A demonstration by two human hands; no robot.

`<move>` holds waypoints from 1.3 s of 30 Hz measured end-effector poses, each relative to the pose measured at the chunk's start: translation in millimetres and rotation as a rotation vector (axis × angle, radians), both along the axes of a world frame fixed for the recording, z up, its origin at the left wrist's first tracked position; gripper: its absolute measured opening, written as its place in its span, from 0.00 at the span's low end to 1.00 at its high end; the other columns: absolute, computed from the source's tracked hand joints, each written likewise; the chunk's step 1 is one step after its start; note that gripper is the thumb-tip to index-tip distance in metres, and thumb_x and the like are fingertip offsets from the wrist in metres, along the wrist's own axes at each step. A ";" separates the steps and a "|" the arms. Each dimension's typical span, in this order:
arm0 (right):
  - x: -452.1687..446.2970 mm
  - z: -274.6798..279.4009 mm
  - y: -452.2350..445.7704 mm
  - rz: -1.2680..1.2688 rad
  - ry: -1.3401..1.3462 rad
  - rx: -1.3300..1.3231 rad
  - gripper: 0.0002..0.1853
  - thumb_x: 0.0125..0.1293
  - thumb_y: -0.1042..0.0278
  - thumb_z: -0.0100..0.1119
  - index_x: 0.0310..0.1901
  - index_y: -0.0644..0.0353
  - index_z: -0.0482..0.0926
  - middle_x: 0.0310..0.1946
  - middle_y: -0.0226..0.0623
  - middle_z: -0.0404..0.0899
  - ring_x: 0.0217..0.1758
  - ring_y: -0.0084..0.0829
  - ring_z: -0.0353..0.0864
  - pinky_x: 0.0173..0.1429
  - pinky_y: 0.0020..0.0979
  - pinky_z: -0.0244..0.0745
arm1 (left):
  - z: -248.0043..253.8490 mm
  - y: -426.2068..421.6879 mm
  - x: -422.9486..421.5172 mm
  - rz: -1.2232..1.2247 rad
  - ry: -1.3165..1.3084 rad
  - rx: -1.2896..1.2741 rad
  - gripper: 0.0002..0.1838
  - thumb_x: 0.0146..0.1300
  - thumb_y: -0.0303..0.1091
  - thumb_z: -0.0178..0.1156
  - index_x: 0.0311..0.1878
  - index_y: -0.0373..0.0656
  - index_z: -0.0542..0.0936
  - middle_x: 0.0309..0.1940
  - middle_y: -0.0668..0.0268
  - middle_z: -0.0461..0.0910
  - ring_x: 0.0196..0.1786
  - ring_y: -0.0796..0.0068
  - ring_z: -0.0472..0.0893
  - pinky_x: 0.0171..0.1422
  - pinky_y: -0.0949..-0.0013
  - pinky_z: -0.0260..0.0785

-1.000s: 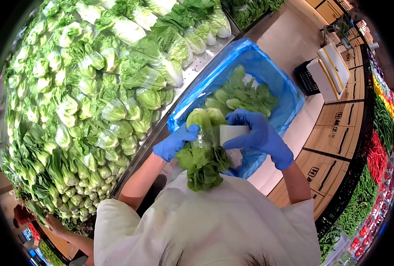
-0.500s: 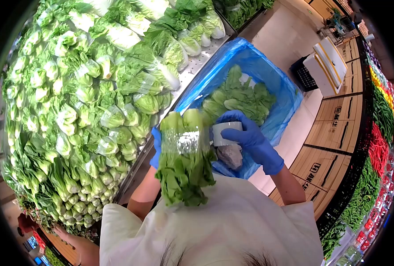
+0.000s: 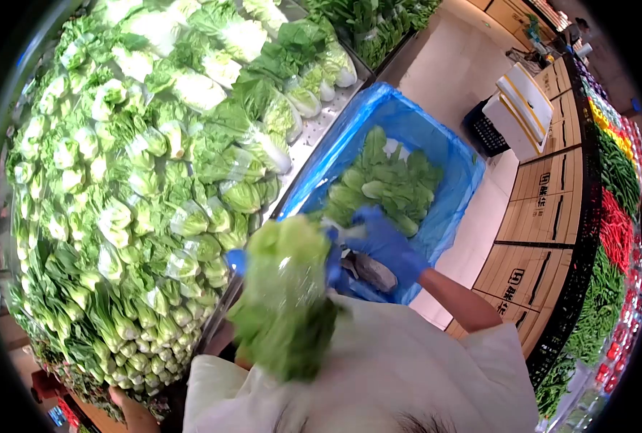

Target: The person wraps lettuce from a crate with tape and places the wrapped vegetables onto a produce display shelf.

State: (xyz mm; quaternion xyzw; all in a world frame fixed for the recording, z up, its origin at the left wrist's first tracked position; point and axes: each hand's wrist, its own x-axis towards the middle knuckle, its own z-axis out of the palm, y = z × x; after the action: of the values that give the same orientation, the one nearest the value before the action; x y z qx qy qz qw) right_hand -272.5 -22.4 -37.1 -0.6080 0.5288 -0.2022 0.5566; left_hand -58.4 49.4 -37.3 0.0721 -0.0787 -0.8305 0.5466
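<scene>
A bundle of leafy lettuce, blurred by motion, hangs leaves down in front of my chest with clear film around its stems. My left hand, in a blue glove, is wrapped round it from behind; blue fingers show on both sides. Close to the bundle's right side, my right hand, also gloved in blue, is closed around a pale roll of film, mostly hidden by the fingers. Just below that hand is a grey, rounded lump whose kind I cannot make out.
A crate lined with blue plastic holds loose green leaves. Left of me rises a sloped display of wrapped greens. Cardboard-fronted shelving runs along the right. Another person's hand is at the display's lower left.
The lettuce bundle has moved down and slightly left. My right hand has turned and come lower, and the roll, plainly visible before, is now mostly covered.
</scene>
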 end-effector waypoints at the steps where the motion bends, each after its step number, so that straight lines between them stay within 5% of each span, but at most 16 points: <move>1: -5.3 -42.4 13.6 -0.039 0.041 0.081 0.26 0.46 0.56 0.70 0.43 0.62 0.73 0.38 0.37 0.73 0.42 0.29 0.72 0.45 0.28 0.67 | -0.1 -4.3 7.7 0.021 -0.015 0.007 0.36 0.62 0.63 0.42 0.64 0.44 0.60 0.61 0.56 0.62 0.60 0.61 0.67 0.63 0.56 0.63; 4: -20.1 -92.8 11.7 0.017 0.086 0.062 0.25 0.47 0.56 0.69 0.42 0.63 0.73 0.39 0.38 0.74 0.42 0.32 0.73 0.47 0.29 0.68 | 4.8 -21.6 34.1 0.115 -0.029 0.005 0.37 0.62 0.63 0.42 0.63 0.43 0.61 0.60 0.56 0.64 0.59 0.60 0.68 0.62 0.57 0.64; 5: -23.0 -88.8 -3.4 0.035 -0.161 0.116 0.26 0.49 0.58 0.67 0.46 0.65 0.70 0.39 0.40 0.73 0.43 0.32 0.74 0.48 0.31 0.71 | 4.5 -25.1 40.9 0.134 -0.027 0.009 0.37 0.62 0.63 0.42 0.63 0.42 0.62 0.59 0.56 0.64 0.58 0.60 0.68 0.62 0.57 0.64; 9: -32.6 63.7 -61.0 -0.099 -0.738 0.058 0.24 0.56 0.56 0.60 0.49 0.64 0.68 0.39 0.47 0.74 0.40 0.37 0.78 0.48 0.34 0.75 | 5.5 -37.4 50.1 0.172 -0.022 -0.009 0.37 0.62 0.63 0.42 0.62 0.41 0.63 0.58 0.55 0.66 0.57 0.60 0.70 0.61 0.57 0.65; 10: -30.2 105.8 -63.3 -0.210 -1.038 0.416 0.23 0.57 0.54 0.58 0.48 0.62 0.69 0.39 0.48 0.74 0.39 0.39 0.78 0.47 0.34 0.75 | 5.7 -36.9 45.8 0.159 -0.015 -0.014 0.37 0.62 0.63 0.42 0.62 0.41 0.63 0.57 0.55 0.66 0.56 0.60 0.70 0.60 0.57 0.66; 12: -16.1 135.8 -55.3 0.168 -1.534 0.453 0.25 0.55 0.49 0.55 0.45 0.63 0.70 0.38 0.53 0.75 0.40 0.43 0.79 0.46 0.35 0.76 | 5.9 -36.3 33.4 0.120 0.006 -0.027 0.37 0.62 0.63 0.42 0.61 0.40 0.64 0.57 0.55 0.67 0.55 0.60 0.71 0.60 0.58 0.66; 16: 26.9 127.2 -33.5 0.296 -1.119 0.491 0.35 0.44 0.42 0.58 0.46 0.66 0.68 0.36 0.55 0.74 0.36 0.49 0.77 0.44 0.46 0.74 | 19.1 -33.5 14.3 0.130 0.008 -0.090 0.37 0.62 0.64 0.42 0.60 0.39 0.64 0.56 0.54 0.68 0.54 0.60 0.72 0.59 0.58 0.67; 18: 35.9 91.1 -37.8 0.166 -1.370 0.762 0.35 0.47 0.45 0.56 0.49 0.67 0.67 0.38 0.53 0.73 0.37 0.50 0.77 0.45 0.46 0.74 | 25.7 -24.5 15.1 0.152 0.182 0.013 0.40 0.59 0.67 0.43 0.61 0.39 0.64 0.56 0.54 0.69 0.56 0.58 0.71 0.60 0.54 0.66; 20: 46.6 57.8 -42.6 0.041 -1.302 0.663 0.34 0.51 0.46 0.52 0.51 0.67 0.66 0.40 0.52 0.73 0.41 0.49 0.76 0.46 0.45 0.74 | 23.0 -17.1 21.9 0.166 0.236 0.047 0.40 0.59 0.66 0.43 0.61 0.39 0.64 0.56 0.54 0.69 0.56 0.57 0.72 0.60 0.53 0.66; 23: 68.8 29.6 -50.6 -0.008 -1.337 1.013 0.32 0.53 0.48 0.50 0.52 0.66 0.65 0.43 0.52 0.72 0.45 0.48 0.74 0.47 0.44 0.74 | 18.6 -19.6 41.0 0.207 0.248 0.083 0.40 0.59 0.66 0.43 0.61 0.39 0.64 0.56 0.54 0.70 0.55 0.57 0.72 0.59 0.53 0.66; 26: 93.4 33.8 -50.6 -0.183 -0.965 0.675 0.29 0.53 0.46 0.53 0.49 0.62 0.69 0.40 0.46 0.75 0.40 0.40 0.76 0.38 0.36 0.76 | 19.1 -21.6 65.4 0.286 0.233 0.122 0.39 0.59 0.66 0.44 0.61 0.39 0.65 0.55 0.54 0.70 0.55 0.57 0.72 0.59 0.52 0.66; 29: 85.0 -5.2 -59.2 -0.326 -1.003 0.820 0.31 0.54 0.51 0.55 0.53 0.65 0.65 0.49 0.54 0.69 0.49 0.49 0.72 0.53 0.44 0.72 | 23.3 -7.6 92.3 0.440 0.151 0.128 0.38 0.60 0.64 0.44 0.61 0.39 0.65 0.56 0.54 0.70 0.55 0.57 0.73 0.59 0.52 0.66; 31: 84.5 -11.5 -57.4 -0.469 -0.970 0.967 0.30 0.55 0.42 0.52 0.50 0.62 0.69 0.44 0.45 0.74 0.42 0.42 0.76 0.41 0.38 0.76 | 19.6 5.4 113.6 0.508 0.209 0.130 0.37 0.60 0.63 0.45 0.61 0.40 0.65 0.58 0.54 0.69 0.57 0.56 0.72 0.62 0.50 0.63; 34: 74.1 -23.8 -43.9 -0.534 -0.907 0.835 0.31 0.55 0.43 0.54 0.50 0.62 0.69 0.43 0.45 0.74 0.43 0.42 0.76 0.42 0.39 0.76 | -6.3 27.5 149.3 0.862 -0.118 0.283 0.25 0.67 0.40 0.48 0.65 0.42 0.60 0.60 0.59 0.66 0.56 0.64 0.73 0.62 0.58 0.65; 38: 55.0 -73.9 -61.3 -0.403 -0.849 0.870 0.27 0.56 0.46 0.55 0.49 0.61 0.68 0.42 0.45 0.74 0.43 0.42 0.76 0.45 0.40 0.75 | 20.0 53.3 174.1 0.992 -0.069 0.117 0.25 0.66 0.34 0.49 0.66 0.45 0.58 0.62 0.62 0.65 0.57 0.68 0.72 0.63 0.62 0.66; 39: 57.6 -73.7 -65.2 -0.385 -0.852 0.887 0.27 0.56 0.47 0.55 0.48 0.61 0.68 0.42 0.45 0.74 0.43 0.42 0.76 0.46 0.40 0.75 | 15.4 58.4 183.5 0.891 0.146 -0.012 0.26 0.66 0.35 0.49 0.66 0.47 0.58 0.61 0.63 0.65 0.57 0.70 0.72 0.63 0.62 0.66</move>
State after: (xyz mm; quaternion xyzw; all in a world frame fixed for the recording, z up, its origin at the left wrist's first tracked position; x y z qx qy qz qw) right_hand -214.9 -87.6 -110.8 -0.0809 0.3943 -0.2842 0.8702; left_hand 125.0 107.8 -21.9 0.0370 -0.0057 -0.5165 0.8555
